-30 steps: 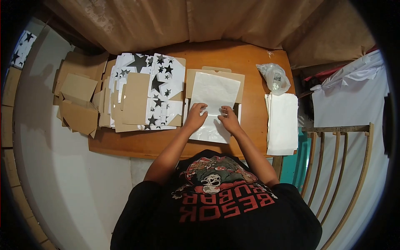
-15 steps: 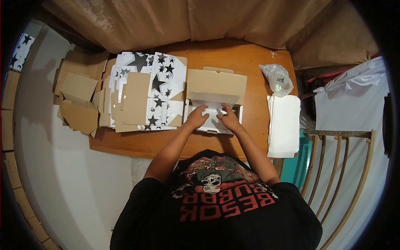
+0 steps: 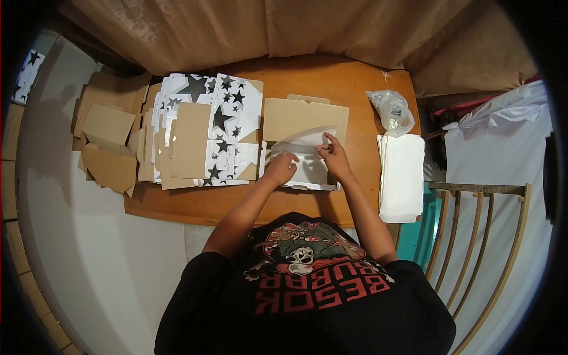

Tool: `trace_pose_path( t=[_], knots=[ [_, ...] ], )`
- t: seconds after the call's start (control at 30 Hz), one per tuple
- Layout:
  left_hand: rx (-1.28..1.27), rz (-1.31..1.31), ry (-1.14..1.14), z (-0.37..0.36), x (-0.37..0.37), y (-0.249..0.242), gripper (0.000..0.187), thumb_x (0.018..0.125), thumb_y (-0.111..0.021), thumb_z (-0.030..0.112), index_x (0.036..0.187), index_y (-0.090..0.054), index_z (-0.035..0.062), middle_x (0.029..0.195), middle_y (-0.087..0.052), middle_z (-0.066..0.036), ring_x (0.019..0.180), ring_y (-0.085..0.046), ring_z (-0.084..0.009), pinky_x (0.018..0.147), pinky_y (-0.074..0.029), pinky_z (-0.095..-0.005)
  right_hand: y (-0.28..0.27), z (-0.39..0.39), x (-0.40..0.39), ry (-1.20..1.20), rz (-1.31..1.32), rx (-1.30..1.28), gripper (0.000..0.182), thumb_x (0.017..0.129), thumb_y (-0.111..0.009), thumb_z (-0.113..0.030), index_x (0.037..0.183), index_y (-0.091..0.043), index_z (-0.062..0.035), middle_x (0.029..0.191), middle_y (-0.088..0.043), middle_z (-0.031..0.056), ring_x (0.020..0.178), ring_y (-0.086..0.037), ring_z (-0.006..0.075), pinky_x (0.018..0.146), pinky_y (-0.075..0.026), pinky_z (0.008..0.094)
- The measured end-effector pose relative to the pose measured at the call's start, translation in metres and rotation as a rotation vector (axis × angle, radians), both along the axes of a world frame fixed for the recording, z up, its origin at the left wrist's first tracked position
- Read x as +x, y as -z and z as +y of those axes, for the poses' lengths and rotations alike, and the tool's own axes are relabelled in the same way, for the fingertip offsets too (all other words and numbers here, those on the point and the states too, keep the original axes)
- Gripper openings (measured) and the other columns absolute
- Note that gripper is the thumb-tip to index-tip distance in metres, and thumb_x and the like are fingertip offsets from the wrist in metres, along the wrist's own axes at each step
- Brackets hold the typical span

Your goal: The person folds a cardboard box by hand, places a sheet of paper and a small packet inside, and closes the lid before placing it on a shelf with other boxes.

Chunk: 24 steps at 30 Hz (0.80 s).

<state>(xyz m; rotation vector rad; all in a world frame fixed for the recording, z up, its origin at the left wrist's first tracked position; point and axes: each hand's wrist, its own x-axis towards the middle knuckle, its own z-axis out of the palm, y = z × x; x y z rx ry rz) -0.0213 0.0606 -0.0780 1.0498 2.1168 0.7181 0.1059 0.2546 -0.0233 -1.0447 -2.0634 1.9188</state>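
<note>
A small cardboard box [image 3: 305, 119], brown on its raised lid and white along its rim, stands open in front of me. Inside it lies a thin white paper sheet [image 3: 305, 138], its back part lifted and slanting up toward the right. My right hand [image 3: 334, 158] pinches that sheet near its raised right corner, index finger and thumb by the edge. Over the left part of the box is my left hand [image 3: 281, 170], fingers bent and thumb a little apart, close to the sheet's lower fold. Whether its fingertips touch the paper is hard to see.
Flattened star-printed boxes [image 3: 222, 121] are stacked left of the open box, with brown cardboard pieces [image 3: 109, 127] farther left. To the right are a pile of white paper sheets [image 3: 402, 177] and a clear plastic bag [image 3: 393, 112]. A wooden rack [image 3: 479, 189] stands beside the table.
My right hand has moved up and slightly right, and the sheet's right side has risen with it. My left hand has stayed over the box's left part, its fingers slightly lower.
</note>
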Motion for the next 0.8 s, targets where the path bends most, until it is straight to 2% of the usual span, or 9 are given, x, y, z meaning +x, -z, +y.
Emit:
trace_pose_path(
  t=[0.1,0.2,0.3,0.37,0.4,0.47,0.6,0.67,0.8],
  knots=[
    [0.381,0.226,-0.106,0.003,-0.004,-0.039,0.026,0.094,-0.067,0.016,0.116,-0.072,0.0037,0.112,-0.072,-0.017,0.107,-0.068,-0.0366,0.097,-0.052,-0.0474,-0.009,0.000,0.001,0.041,0.019,-0.038,0.066,0.094,-0.065,-0.006,0.155,-0.042,-0.0007,0.110,-0.072,0.0133,0.086,-0.065,0.0159,0.082,-0.055,0.0302],
    [0.277,0.251,-0.120,0.000,-0.006,-0.054,0.027,0.093,-0.067,0.016,0.118,-0.071,0.0073,0.120,-0.069,-0.017,0.118,-0.065,-0.0358,0.100,-0.050,-0.0482,-0.001,0.006,0.004,0.064,0.080,-0.068,0.063,0.094,-0.064,-0.004,0.153,-0.044,0.0017,0.109,-0.071,0.0128,0.086,-0.065,0.0157,0.082,-0.054,0.0298],
    [0.160,-0.088,-0.081,0.003,-0.001,-0.048,0.034,0.096,-0.069,0.023,0.124,-0.070,0.0042,0.118,-0.072,-0.020,0.108,-0.068,-0.0387,0.096,-0.052,-0.0481,0.005,0.008,0.006,0.018,0.080,-0.101,0.061,0.094,-0.062,-0.003,0.152,-0.046,0.0021,0.111,-0.071,0.0127,0.087,-0.065,0.0157,0.082,-0.054,0.0300],
    [0.159,-0.020,0.290,0.011,0.009,-0.031,0.045,0.101,-0.062,0.042,0.128,-0.070,0.0064,0.124,-0.071,-0.022,0.114,-0.067,-0.0405,0.101,-0.051,-0.0480,0.005,0.007,0.005,-0.022,0.050,-0.104,0.060,0.093,-0.062,-0.002,0.151,-0.047,0.0019,0.113,-0.071,0.0130,0.087,-0.065,0.0158,0.083,-0.054,0.0301],
    [0.162,-0.019,0.293,0.018,0.015,-0.032,0.045,0.101,-0.062,0.042,0.128,-0.070,0.0064,0.124,-0.071,-0.022,0.114,-0.067,-0.0405,0.101,-0.051,-0.0480,0.005,0.005,0.003,-0.064,0.073,-0.095,0.061,0.095,-0.063,-0.003,0.153,-0.045,0.0006,0.115,-0.071,0.0134,0.089,-0.065,0.0161,0.084,-0.055,0.0303],
    [-0.204,-0.142,0.507,0.034,0.027,-0.033,0.058,0.104,-0.051,0.057,0.129,-0.071,0.0086,0.127,-0.071,-0.022,0.119,-0.066,-0.0419,0.104,-0.050,-0.0489,0.004,0.002,0.001,-0.100,0.093,-0.082,0.062,0.096,-0.063,-0.004,0.155,-0.043,-0.0006,0.117,-0.071,0.0137,0.090,-0.066,0.0163,0.085,-0.055,0.0306],
    [-0.258,-0.163,0.548,0.041,0.040,-0.050,0.064,0.104,-0.045,0.063,0.131,-0.070,0.0095,0.126,-0.071,-0.023,0.119,-0.066,-0.0414,0.105,-0.049,-0.0494,-0.014,-0.001,-0.007,-0.073,0.115,-0.100,0.068,0.102,-0.063,-0.006,0.163,-0.033,-0.0089,0.120,-0.071,0.0122,0.090,-0.067,0.0151,0.084,-0.054,0.0295],
    [-0.192,-0.138,0.504,0.035,0.038,-0.055,0.054,0.104,-0.053,0.052,0.125,-0.070,0.0055,0.120,-0.072,-0.022,0.114,-0.067,-0.0414,0.101,-0.051,-0.0490,-0.010,0.000,-0.008,-0.066,0.118,-0.102,0.069,0.102,-0.065,-0.007,0.162,-0.033,-0.0079,0.119,-0.071,0.0116,0.089,-0.067,0.0150,0.084,-0.054,0.0296],
    [0.526,0.250,-0.128,0.021,0.020,-0.059,0.015,0.094,-0.066,0.012,0.105,-0.069,0.0020,0.103,-0.066,-0.018,0.102,-0.063,-0.0394,0.089,-0.049,-0.0466,-0.001,0.011,-0.008,-0.112,0.081,-0.050,0.071,0.101,-0.067,-0.008,0.162,-0.031,-0.0067,0.116,-0.071,0.0111,0.089,-0.067,0.0154,0.084,-0.054,0.0291]
  ],
)
